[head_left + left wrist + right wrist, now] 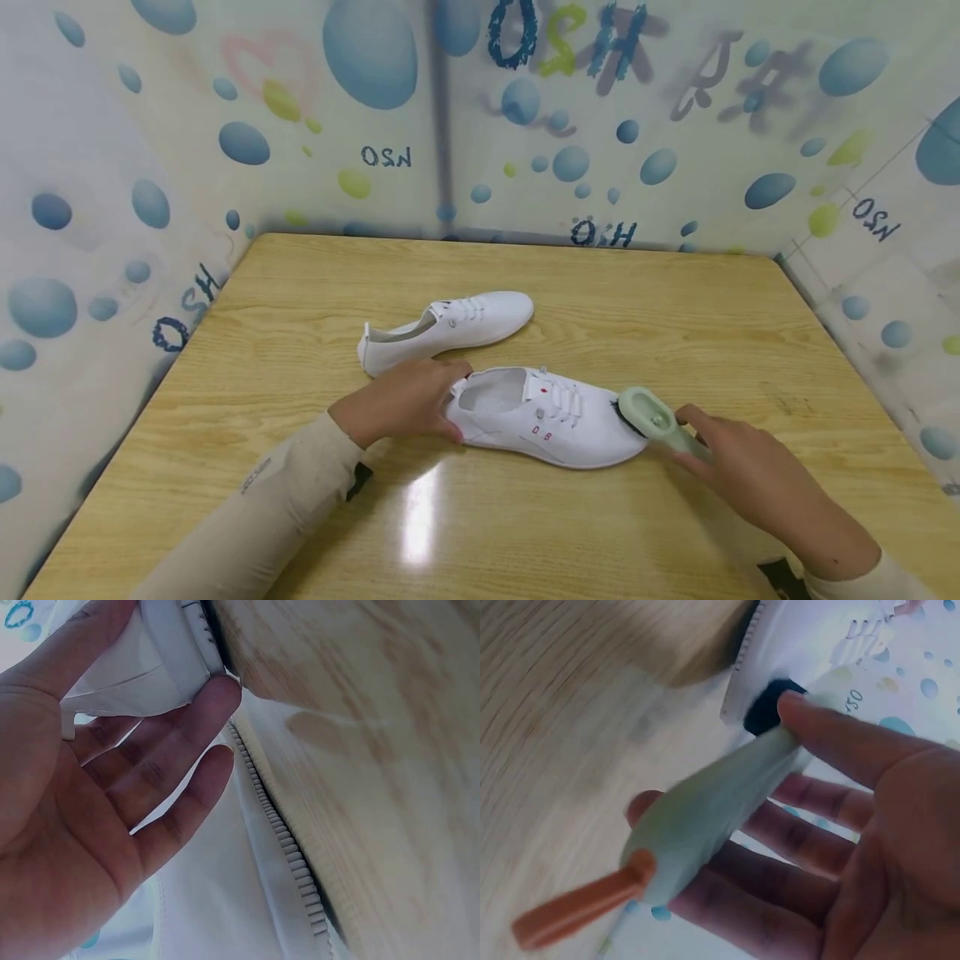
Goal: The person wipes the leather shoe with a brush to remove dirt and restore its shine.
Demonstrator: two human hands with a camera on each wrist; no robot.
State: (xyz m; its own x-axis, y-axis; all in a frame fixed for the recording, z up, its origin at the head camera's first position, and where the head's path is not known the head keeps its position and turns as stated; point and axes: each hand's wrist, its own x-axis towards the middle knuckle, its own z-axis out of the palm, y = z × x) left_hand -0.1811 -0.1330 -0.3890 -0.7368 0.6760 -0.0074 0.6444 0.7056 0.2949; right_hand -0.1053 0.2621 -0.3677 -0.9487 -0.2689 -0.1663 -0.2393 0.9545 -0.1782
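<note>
A white lace-up shoe (592,425) with small red marks on its side rests on the table, toe to the right. At its heel my left hand (408,404) grips the back; in the left wrist view the thumb and fingers (217,694) lie around the heel. My right hand (738,462) holds a pale green brush (648,414) by its handle, dark bristles against the shoe's toe. In the right wrist view an orange loop (585,900) hangs from the handle's end. Just behind, the second white shoe (480,325) stands on the table.
The wooden table (675,308) has a light wood grain and a bright reflection near its front. Behind it and at both sides stand pale walls (480,125) with blue and green bubble prints.
</note>
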